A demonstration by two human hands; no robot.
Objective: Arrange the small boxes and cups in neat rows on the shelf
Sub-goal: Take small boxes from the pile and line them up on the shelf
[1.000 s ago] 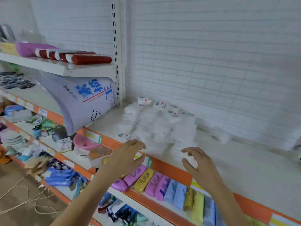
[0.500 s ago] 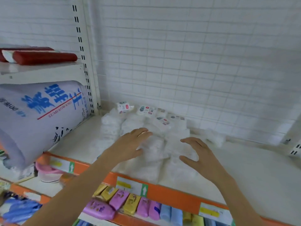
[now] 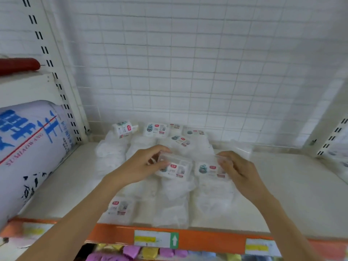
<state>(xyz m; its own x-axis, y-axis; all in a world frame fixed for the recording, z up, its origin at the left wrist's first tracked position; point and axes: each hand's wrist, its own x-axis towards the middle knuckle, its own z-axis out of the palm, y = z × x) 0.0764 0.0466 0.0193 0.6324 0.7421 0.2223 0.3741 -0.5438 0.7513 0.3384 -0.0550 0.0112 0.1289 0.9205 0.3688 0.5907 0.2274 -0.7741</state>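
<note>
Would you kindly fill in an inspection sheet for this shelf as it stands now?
Surface: white shelf with orange front rail carrying price labels.
Job's things: small clear labelled boxes in loose rows, some at the back; one front left.
Clutter: white plastic-wrapped packs beneath and around the boxes.
Grippers: left hand grips a clear box; right hand grips another box.
Cables: nothing seen.
Surroundings: white wire grid backing; large printed bag left; coloured packets below.
</note>
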